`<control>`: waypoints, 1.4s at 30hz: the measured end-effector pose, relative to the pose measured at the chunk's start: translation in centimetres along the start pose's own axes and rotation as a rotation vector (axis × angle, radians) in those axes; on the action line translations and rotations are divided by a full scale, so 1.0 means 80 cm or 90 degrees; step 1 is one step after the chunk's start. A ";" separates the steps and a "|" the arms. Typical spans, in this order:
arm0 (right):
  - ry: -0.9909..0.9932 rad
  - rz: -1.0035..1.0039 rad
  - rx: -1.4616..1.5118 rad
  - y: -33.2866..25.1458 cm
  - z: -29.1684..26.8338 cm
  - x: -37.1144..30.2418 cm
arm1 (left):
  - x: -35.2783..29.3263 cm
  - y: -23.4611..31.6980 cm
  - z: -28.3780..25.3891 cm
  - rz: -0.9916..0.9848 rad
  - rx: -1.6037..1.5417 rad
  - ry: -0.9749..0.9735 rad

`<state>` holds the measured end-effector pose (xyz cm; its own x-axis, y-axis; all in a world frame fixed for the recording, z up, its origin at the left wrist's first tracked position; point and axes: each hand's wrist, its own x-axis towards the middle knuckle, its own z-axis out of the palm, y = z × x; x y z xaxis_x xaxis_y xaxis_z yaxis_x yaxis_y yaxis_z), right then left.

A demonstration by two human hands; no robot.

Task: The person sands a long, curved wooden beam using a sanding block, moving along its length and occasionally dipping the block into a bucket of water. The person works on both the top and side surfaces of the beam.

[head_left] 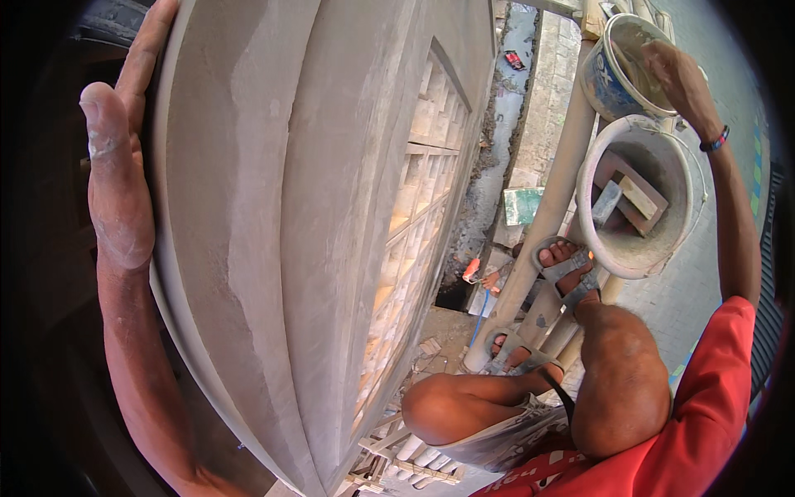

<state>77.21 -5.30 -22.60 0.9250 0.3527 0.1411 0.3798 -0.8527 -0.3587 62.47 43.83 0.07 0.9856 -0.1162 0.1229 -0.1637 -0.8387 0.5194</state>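
My left hand (120, 178) rests against the outer edge of a grey plastered ledge (224, 182), fingers stretched up along it and the thumb apart. Whitish dust coats its thumb. At the upper right, my right hand (679, 79) is over the mouth of a white and blue bucket (609, 87). Its fingers point down into the bucket and blur there, so I cannot make out whether they hold anything. Close below that bucket stands a larger pale bucket (590, 190) with a wooden float (638, 199) and other block-shaped pieces inside.
I squat on bamboo poles (563, 157), sandalled feet below the pale bucket. Beside the ledge runs a latticed opening (422, 190). Far below lie a wet channel (513, 91), a green board (522, 205) and a red packet (514, 60). Another person's hand (492, 282) shows near an orange object (471, 270).
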 end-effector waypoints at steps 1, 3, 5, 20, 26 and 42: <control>0.019 -0.014 -0.014 -0.001 0.014 0.013 | -0.005 0.002 -0.003 -0.013 -0.001 0.009; 0.044 -0.036 -0.021 -0.004 0.034 0.033 | -0.004 0.013 -0.010 -0.014 0.013 0.019; 0.022 -0.028 -0.089 0.025 -0.006 0.008 | 0.006 -0.008 0.027 0.033 -0.050 0.006; -0.078 0.036 -0.031 -0.032 -0.034 -0.108 | -0.006 -0.003 0.010 -0.002 -0.042 0.044; -0.314 0.129 -0.063 -0.044 -0.042 -0.149 | 0.012 0.021 -0.005 0.038 -0.027 -0.109; -0.301 0.075 -0.169 -0.043 -0.025 -0.175 | -0.001 0.033 -0.007 0.064 -0.063 -0.129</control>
<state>62.94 -8.09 -21.46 0.8812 0.3320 -0.3366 0.3194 -0.9430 -0.0939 61.95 41.93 1.86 0.9508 -0.3097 0.0117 -0.2557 -0.7625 0.5944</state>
